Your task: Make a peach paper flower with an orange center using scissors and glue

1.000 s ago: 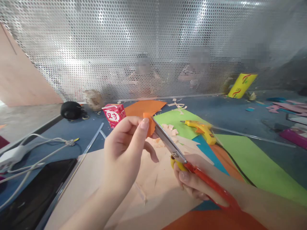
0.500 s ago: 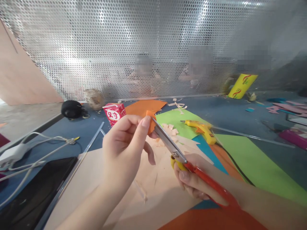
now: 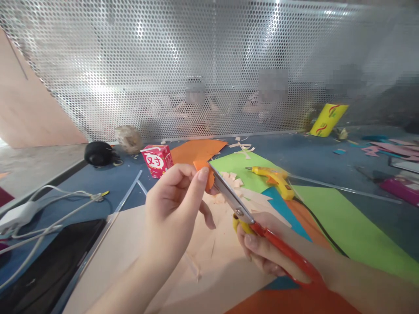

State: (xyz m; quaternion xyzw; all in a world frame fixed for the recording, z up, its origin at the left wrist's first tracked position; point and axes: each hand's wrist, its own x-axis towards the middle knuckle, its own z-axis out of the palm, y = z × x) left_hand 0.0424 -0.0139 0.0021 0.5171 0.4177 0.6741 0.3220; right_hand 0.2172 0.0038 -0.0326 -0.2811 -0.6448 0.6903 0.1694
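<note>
The left hand (image 3: 170,209) was pinched on a small orange scrap (image 3: 204,172), thumb and fingers together on its near side, holding it up above the tabletop (image 3: 314,152). The right hand (image 3: 262,250) was closed around the red handles of the scissors (image 3: 235,205), whose blades lay nearly together with the tip at the scrap's right edge.

The scrap looked like thin craft paper: very light, limp beyond the pinch and easy to crease or tear. A grip close to the cut line seemed best, since the free part would likely flop away from the blades; the fingertips sat just beside the steel, so there was little margin there. The scissors looked stiff and best held by the handle loops.

Below the hands lay a peach sheet (image 3: 131,244) strewn with small clippings (image 3: 232,178). Green paper (image 3: 343,218), a blue piece and more orange sheets overlapped to the right, with a yellow glue gun (image 3: 273,179) resting on them. A red carton (image 3: 156,160) stood beyond the left hand, a dark tablet (image 3: 55,261) and white cables (image 3: 39,209) lay at the left, and a perforated metal screen (image 3: 196,65) closed off the far edge. Open room was mainly in the air over the peach sheet, near the body.
</note>
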